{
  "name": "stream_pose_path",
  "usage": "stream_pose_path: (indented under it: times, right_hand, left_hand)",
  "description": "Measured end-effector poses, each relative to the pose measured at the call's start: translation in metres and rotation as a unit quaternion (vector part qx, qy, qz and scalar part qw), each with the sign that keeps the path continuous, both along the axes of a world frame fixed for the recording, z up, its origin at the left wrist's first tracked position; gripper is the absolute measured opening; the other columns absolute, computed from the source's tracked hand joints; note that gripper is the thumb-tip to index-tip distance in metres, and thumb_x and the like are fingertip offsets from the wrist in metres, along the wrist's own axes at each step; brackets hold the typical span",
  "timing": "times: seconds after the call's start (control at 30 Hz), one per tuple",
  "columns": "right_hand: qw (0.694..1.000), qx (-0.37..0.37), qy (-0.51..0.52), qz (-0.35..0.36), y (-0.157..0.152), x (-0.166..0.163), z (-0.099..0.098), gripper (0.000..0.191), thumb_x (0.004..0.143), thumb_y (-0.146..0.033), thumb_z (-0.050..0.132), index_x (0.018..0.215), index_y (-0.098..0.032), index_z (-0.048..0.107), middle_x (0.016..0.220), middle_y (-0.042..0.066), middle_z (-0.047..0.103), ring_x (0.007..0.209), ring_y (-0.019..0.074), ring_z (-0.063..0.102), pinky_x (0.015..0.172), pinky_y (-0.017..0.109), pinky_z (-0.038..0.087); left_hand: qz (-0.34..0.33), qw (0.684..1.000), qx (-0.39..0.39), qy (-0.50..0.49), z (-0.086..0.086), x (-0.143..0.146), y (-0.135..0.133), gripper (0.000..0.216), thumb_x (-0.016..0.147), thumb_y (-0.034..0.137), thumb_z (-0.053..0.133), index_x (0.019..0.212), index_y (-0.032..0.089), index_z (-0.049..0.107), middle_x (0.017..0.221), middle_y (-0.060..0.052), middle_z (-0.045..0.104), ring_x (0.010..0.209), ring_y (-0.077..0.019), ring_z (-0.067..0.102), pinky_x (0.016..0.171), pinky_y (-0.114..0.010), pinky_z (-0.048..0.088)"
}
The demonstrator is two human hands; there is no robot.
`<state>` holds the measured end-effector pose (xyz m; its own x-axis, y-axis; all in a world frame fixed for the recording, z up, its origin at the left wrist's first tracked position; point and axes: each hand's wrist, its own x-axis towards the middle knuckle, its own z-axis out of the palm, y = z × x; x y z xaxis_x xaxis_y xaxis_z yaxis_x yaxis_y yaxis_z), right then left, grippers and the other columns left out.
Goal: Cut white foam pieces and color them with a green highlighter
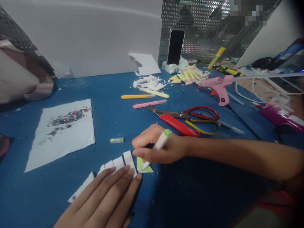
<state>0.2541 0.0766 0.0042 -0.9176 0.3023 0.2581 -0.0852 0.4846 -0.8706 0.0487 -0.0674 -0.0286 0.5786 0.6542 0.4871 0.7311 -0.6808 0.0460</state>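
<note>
My right hand (159, 145) is closed around a white marker (161, 140) with a light green end. Its tip meets a small piece (147, 168), partly coloured light green, on the blue table. Flat and with fingers stretched out, my left hand (106, 196) lies over several white strips (118, 162). One fingertip touches the edge of the green piece. Another white strip (82, 187) with a dark spot at its end sticks out left of the hand. Above the strips lies a small marker cap (117, 140), greenish and translucent.
Scissors (187, 114) and a red utility knife (178, 125) lie beyond my right hand. Pink, orange and yellow markers (149, 104) rest near white scraps (149, 83). A pink glue gun (220, 87) with a cord stands right. White paper (64, 148) holds colourful bits. A phone (175, 47) stands behind.
</note>
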Motion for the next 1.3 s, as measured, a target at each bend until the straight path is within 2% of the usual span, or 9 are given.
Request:
stream_pose_path:
  times: [0.17,0.37,0.5,0.73,0.9,1.0,1.07,1.13,1.3]
  right_hand:
    - [1.000,0.003,-0.001,0.007,0.000,0.000,0.002,0.039,0.098,-0.035,0.041,0.063,-0.018,0.033,0.062,-0.005,0.028,0.057,0.0073,0.027,0.053,0.021,0.027]
    - [0.990,0.039,-0.024,-0.135,-0.004,-0.002,0.008,0.036,0.096,-0.030,0.043,0.063,-0.017,0.036,0.060,-0.004,0.034,0.055,0.0068,0.031,0.051,0.022,0.026]
    - [0.995,0.027,-0.015,-0.098,-0.004,-0.001,0.007,0.039,0.097,-0.031,0.041,0.061,-0.016,0.038,0.059,-0.005,0.034,0.054,0.0066,0.031,0.051,0.021,0.026]
    - [0.994,0.031,-0.019,-0.104,-0.003,-0.002,0.008,0.037,0.096,-0.028,0.044,0.062,-0.016,0.039,0.059,-0.005,0.033,0.054,0.0064,0.031,0.051,0.021,0.027]
    - [0.981,-0.034,-0.018,-0.190,-0.003,-0.003,0.009,0.041,0.099,-0.030,0.041,0.060,-0.016,0.041,0.058,-0.005,0.034,0.054,0.0069,0.033,0.051,0.021,0.028]
    - [0.973,-0.072,0.033,-0.217,-0.003,-0.005,0.006,0.033,0.097,-0.035,0.047,0.071,-0.016,0.051,0.065,-0.004,0.045,0.059,0.0078,0.044,0.056,0.021,0.035]
    - [0.969,-0.095,0.042,-0.222,-0.002,-0.005,0.005,0.023,0.096,-0.037,0.051,0.086,-0.016,0.055,0.075,-0.003,0.052,0.065,0.0089,0.051,0.061,0.021,0.040]
    - [0.972,-0.107,0.031,-0.205,-0.002,-0.005,0.007,0.020,0.095,-0.037,0.053,0.096,-0.017,0.055,0.083,-0.001,0.055,0.071,0.0101,0.055,0.065,0.023,0.042]
    - [0.981,-0.084,0.010,-0.172,-0.005,-0.001,0.014,0.022,0.096,-0.037,0.052,0.097,-0.015,0.056,0.083,-0.001,0.053,0.069,0.0095,0.053,0.067,0.023,0.042]
  left_hand:
    - [0.003,1.000,0.001,-0.007,-0.002,0.000,0.000,0.040,0.095,0.026,0.048,0.134,0.022,0.052,0.131,0.000,0.060,0.123,-0.0182,0.053,0.115,-0.035,0.031]
    - [0.000,1.000,-0.010,-0.002,-0.001,0.000,-0.001,0.041,0.095,0.025,0.048,0.135,0.022,0.051,0.132,0.000,0.059,0.124,-0.0190,0.052,0.116,-0.036,0.030]
    - [0.004,1.000,-0.013,0.000,0.000,-0.002,-0.001,0.043,0.094,0.022,0.048,0.137,0.021,0.049,0.129,0.000,0.061,0.124,-0.0181,0.051,0.116,-0.035,0.030]
    - [-0.021,0.999,0.001,0.033,0.000,-0.003,0.000,0.046,0.091,0.019,0.049,0.137,0.020,0.049,0.132,-0.002,0.059,0.125,-0.0193,0.051,0.116,-0.036,0.029]
    - [0.004,1.000,-0.009,-0.001,-0.001,0.000,0.000,0.043,0.094,0.024,0.047,0.137,0.022,0.050,0.131,0.000,0.060,0.125,-0.0180,0.050,0.117,-0.034,0.027]
    - [-0.030,0.998,-0.001,0.056,0.002,-0.003,0.002,0.047,0.092,0.024,0.050,0.139,0.018,0.048,0.132,-0.003,0.058,0.125,-0.0209,0.049,0.117,-0.036,0.026]
    - [-0.001,0.999,0.002,0.046,0.006,-0.005,0.003,0.047,0.093,0.023,0.046,0.140,0.019,0.046,0.131,-0.004,0.058,0.125,-0.0218,0.048,0.117,-0.038,0.024]
    - [-0.030,0.994,0.005,0.104,0.010,-0.005,0.003,0.051,0.093,0.026,0.048,0.143,0.024,0.041,0.130,-0.004,0.057,0.126,-0.0233,0.047,0.116,-0.037,0.023]
    - [-0.011,0.995,0.010,0.103,0.016,0.001,0.001,0.047,0.096,0.029,0.039,0.143,0.038,0.040,0.122,-0.003,0.058,0.119,-0.0215,0.049,0.112,-0.038,0.023]
